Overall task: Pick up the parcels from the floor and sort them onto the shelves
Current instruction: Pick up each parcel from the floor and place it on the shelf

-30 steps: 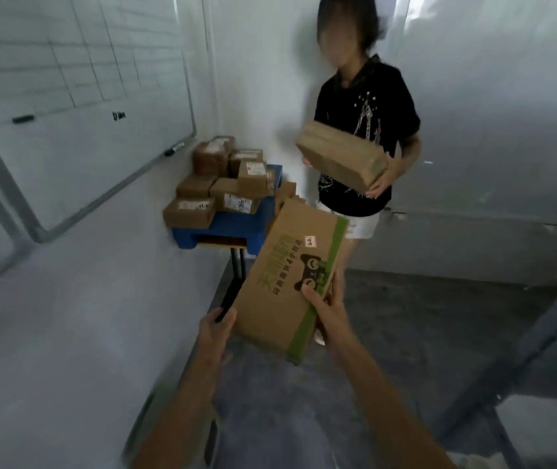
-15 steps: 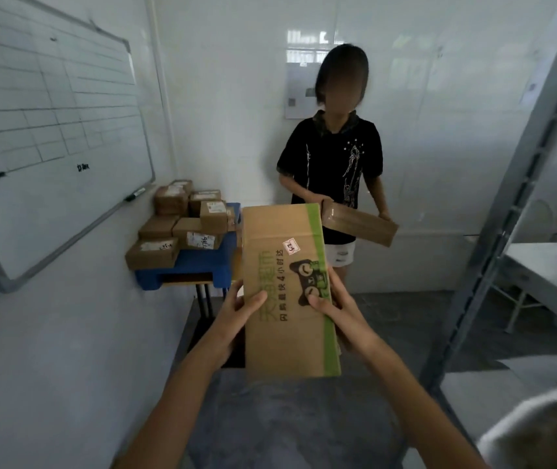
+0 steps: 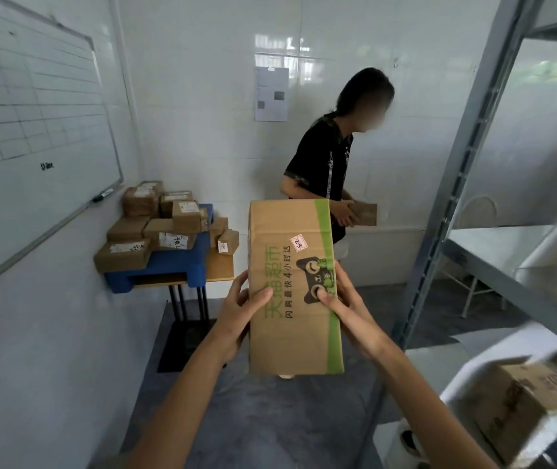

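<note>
I have the box point(image 3: 290, 286) off the floor, in the air in the middle of my view, its long side pointing away from me. It is plain brown cardboard with a green stripe down its right edge, green and black print on the top face, and a small sticker with a handwritten number that I can't read with any certainty.

My left hand point(image 3: 239, 316) grips the box's left edge, thumb on the top face and fingers curled round the side. My right hand point(image 3: 348, 306) grips the right edge, thumb pressed on the black printed mark and fingers wrapped underneath.

Below the box is the grey floor point(image 3: 270, 418). Just to its right stands the grey metal shelf rack point(image 3: 466, 157), and a second cardboard box point(image 3: 520, 404) sits on its lower shelf at the bottom right.

Behind the box a person in a black shirt point(image 3: 324, 170) is turned toward the rack, holding a small brown parcel point(image 3: 365, 213) in both hands.

To the left, well apart from me, a pile of brown parcels point(image 3: 155, 225) rests on a blue plastic platform point(image 3: 168, 265) set on a small desk point(image 3: 219, 265) against the wall. A whiteboard point(image 3: 33, 130) hangs on the left wall with a marker point(image 3: 102, 195) on its ledge, and a sheet of paper point(image 3: 271, 94) is stuck to the back wall.
</note>
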Motion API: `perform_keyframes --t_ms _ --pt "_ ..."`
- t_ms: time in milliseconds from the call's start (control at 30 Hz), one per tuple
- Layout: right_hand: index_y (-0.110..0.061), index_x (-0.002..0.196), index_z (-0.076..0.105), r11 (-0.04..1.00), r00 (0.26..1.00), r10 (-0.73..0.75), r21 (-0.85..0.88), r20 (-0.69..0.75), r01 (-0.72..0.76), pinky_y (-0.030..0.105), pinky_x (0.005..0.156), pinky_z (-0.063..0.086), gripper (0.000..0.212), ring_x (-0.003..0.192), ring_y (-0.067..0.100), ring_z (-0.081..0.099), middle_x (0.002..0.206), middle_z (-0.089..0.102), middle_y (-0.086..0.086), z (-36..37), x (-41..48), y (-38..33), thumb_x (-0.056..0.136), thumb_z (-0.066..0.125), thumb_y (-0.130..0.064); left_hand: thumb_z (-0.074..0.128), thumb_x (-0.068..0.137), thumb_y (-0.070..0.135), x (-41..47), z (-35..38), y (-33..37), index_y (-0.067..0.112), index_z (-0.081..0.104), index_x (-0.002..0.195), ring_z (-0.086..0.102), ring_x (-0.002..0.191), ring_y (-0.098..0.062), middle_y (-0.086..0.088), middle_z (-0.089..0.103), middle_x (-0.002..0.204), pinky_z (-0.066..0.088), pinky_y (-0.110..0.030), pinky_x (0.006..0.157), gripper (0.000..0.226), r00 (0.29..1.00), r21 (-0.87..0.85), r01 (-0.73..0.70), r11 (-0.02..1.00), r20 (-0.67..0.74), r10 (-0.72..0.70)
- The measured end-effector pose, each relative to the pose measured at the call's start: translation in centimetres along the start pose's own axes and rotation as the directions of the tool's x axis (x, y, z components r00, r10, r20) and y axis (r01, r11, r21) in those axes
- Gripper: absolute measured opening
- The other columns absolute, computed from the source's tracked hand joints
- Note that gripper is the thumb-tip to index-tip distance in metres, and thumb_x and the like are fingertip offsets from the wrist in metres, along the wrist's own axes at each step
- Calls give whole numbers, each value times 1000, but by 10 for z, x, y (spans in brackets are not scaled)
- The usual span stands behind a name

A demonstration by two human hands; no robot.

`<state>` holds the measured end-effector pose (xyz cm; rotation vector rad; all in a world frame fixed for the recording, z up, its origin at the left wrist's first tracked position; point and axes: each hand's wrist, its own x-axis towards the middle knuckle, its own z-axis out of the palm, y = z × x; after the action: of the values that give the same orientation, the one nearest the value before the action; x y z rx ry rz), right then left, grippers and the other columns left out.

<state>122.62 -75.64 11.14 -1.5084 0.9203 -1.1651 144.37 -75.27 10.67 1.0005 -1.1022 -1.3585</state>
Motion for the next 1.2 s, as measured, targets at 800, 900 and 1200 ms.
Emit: perform_keyframes --t_ms 800,900,1200 --pt "-33 149 -2 994 996 -12 -108 -94 2 39 113 35 74 137 12 37 150 34 -2 -13 -173 -29 95 47 -27 44 83 65 -119 75 -10 60 42 115 55 105 12 34 59 113 43 -18 88 32 924 514 -149 845 376 -66" --pt "-29 150 1 997 993 -14 -82 -120 4 41 111 37 75 135 12 39 150 35 0 -33 -215 -34 94 51 -30 47 85 57 -147 106 -9 57 46 110 58 103 12 33 61 110 49 -11 81 24 904 524 -200 828 425 -51" --pt "-33 149 -5 1000 982 8 6 -187 -7 26 96 50 76 124 6 52 141 47 -2 -97 -355 -46 96 49 -19 54 85 50 -232 204 -25 44 50 116 59 103 10 26 64 114 47 -10 83 32 834 526 -230 818 541 -113"
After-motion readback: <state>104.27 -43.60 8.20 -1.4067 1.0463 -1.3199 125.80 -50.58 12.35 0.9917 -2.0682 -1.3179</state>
